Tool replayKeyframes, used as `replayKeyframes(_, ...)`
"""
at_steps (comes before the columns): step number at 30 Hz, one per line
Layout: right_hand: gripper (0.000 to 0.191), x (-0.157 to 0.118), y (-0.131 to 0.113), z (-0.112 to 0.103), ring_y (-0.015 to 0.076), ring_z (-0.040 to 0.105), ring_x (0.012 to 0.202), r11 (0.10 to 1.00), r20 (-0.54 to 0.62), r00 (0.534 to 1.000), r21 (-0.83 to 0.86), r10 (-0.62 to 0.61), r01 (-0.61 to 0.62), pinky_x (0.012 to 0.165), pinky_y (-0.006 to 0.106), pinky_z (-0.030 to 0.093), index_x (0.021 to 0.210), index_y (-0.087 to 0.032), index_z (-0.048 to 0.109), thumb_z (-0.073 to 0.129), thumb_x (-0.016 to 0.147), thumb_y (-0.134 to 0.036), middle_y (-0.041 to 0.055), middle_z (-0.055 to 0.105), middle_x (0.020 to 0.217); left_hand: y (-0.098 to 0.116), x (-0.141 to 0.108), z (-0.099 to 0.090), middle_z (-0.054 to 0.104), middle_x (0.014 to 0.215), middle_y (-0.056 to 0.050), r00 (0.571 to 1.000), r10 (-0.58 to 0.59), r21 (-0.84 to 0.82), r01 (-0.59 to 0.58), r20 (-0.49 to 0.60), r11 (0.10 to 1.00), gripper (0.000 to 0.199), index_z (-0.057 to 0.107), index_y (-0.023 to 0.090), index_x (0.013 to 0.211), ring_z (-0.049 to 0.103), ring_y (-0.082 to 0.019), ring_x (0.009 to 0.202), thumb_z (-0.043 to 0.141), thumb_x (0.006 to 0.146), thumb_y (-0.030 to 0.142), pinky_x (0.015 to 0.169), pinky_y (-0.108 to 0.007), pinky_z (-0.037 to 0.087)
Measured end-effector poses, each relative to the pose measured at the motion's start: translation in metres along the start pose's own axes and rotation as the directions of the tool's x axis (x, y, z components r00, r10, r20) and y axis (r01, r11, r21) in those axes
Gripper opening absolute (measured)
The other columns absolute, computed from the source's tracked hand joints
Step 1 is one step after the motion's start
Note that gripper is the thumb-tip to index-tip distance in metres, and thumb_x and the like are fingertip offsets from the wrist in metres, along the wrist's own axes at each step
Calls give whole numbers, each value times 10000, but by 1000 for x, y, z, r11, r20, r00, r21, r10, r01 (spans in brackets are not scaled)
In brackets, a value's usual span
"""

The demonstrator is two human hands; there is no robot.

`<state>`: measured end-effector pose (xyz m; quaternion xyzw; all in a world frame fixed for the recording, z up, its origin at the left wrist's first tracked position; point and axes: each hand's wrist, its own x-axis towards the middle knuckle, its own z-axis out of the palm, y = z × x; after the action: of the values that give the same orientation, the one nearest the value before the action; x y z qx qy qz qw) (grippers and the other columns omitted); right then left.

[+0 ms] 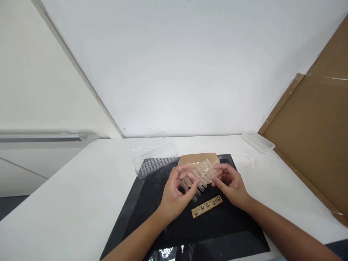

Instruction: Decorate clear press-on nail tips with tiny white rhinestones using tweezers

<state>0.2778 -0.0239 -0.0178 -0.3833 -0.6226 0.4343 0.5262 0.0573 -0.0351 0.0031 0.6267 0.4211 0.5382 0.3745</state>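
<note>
A clear strip of nail tips slants between my two hands, above a tan sheet. My left hand pinches its lower left end between thumb and fingers. At the upper right end, my right hand has its thumb and fingers closed on the same strip. Just below my hands, a wooden bar with several round metal studs lies on the black mat. Part of the tan sheet is covered by the strip and my hands.
An open clear plastic box with rows of nail tips sits at the mat's back left. A shallow translucent tray is at the back right, near a small dotted sheet. Brown cardboard stands along the right edge.
</note>
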Motion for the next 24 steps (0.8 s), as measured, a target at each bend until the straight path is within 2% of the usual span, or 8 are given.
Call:
replayKeyframes(5, 211, -3, 2, -1, 157, 725, 692, 996, -38, 997, -63, -62, 60, 632, 283, 543, 1109, -244, 612, 727, 979, -364, -5, 661, 864, -1, 1, -1, 738, 850, -2, 999, 16, 7, -16, -40, 1000, 314, 551, 209, 1083, 656, -110, 620, 776, 880, 293, 529, -185, 494)
replayKeyframes(9, 257, -2, 3, -5, 153, 701, 752, 993, -32, 993, -26, -113, 113, 691, 303, 571, 1220, -271, 573, 674, 1013, -383, 20, 632, 998, -1, -1, -3, 714, 807, 17, 994, 106, 71, -107, 20, 992, 268, 603, 203, 1123, 600, -87, 555, 744, 902, 258, 513, -187, 496)
replayKeyframes(12, 298, -3, 2, -10, 152, 679, 769, 995, 25, 995, 40, -98, 96, 709, 311, 581, 1270, -280, 550, 651, 1025, -416, 29, 620, 1024, -2, -1, -4, 684, 785, 24, 982, 172, 85, -179, 77, 980, 268, 631, 205, 1180, 616, -92, 570, 707, 924, 224, 525, -189, 515)
replayKeyframes(17, 350, -9, 0, -17, 153, 677, 761, 993, 165, 983, 101, -75, 58, 704, 308, 561, 1352, -269, 560, 590, 1055, -453, 29, 633, 965, -7, 0, -6, 708, 804, 0, 965, 202, 95, -220, 165, 971, 272, 684, 201, 1195, 625, -88, 566, 714, 924, 210, 510, -181, 520)
replayKeyframes(20, 346, -10, 0, -17, 143, 670, 688, 993, 222, 972, 105, -77, 54, 667, 292, 553, 1336, -258, 578, 585, 1058, -464, 2, 654, 842, -11, 0, -6, 724, 826, -5, 960, 203, 108, -227, 195, 968, 273, 700, 217, 1198, 617, -83, 556, 718, 926, 214, 520, -186, 526)
replayKeyframes(24, 272, -7, 2, -12, 102, 606, 510, 998, 132, 991, 67, 13, -22, 530, 242, 511, 1125, -225, 652, 577, 1060, -479, -32, 636, 707, -9, -1, -5, 740, 822, -1, 969, 135, 66, -151, 205, 986, 336, 608, 224, 1237, 638, -103, 584, 724, 922, 232, 529, -195, 514)
